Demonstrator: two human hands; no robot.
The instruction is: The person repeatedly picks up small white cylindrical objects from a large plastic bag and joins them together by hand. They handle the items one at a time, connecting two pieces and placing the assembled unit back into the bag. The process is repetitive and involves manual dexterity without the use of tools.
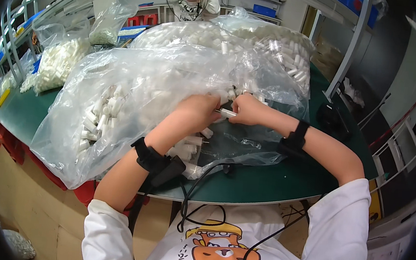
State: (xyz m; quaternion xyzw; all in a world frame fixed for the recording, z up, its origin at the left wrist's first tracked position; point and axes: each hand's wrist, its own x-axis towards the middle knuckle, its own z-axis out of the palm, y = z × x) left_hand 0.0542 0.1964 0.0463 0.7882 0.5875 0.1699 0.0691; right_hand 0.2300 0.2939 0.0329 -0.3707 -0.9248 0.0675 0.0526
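Both hands pinching one small white tube over clear bag.
Left hand (pixel 197 110) and right hand (pixel 246 108) closed on white tube (pixel 227 113) between them; fingertips partly hidden. Clear plastic bag (pixel 137 88) of white tubes just left, contents blurred; green worktop (pixel 273 179) below.

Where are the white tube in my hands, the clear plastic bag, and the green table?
white tube (pixel 227 113), head view, its middle between both hands.
clear plastic bag (pixel 137 80), head view, its upper surface.
green table (pixel 283 180), head view, bare front part.
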